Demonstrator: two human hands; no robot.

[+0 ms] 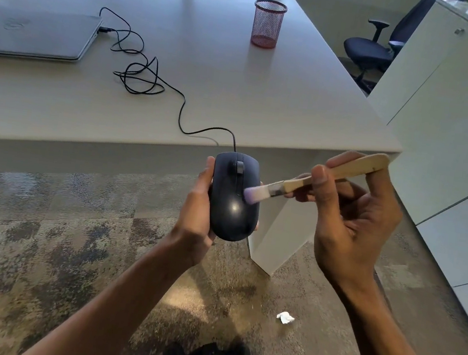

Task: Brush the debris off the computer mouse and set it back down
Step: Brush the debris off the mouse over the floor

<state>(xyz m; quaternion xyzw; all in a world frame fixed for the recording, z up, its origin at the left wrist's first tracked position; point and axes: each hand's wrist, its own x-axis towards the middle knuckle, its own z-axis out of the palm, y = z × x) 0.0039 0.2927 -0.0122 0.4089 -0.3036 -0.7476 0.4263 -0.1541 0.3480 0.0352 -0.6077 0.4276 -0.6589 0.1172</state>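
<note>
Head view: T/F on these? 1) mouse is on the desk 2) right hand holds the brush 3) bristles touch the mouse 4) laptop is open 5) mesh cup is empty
1) Mouse is on the desk. False: the left hand holds it up in front of the desk edge, above the carpet.
2) Right hand holds the brush. True.
3) Bristles touch the mouse. True: they rest on its right side.
4) Laptop is open. False: its lid is shut, with the cable plugged into its side.
5) Mesh cup is empty. True: nothing shows through the mesh.
</note>
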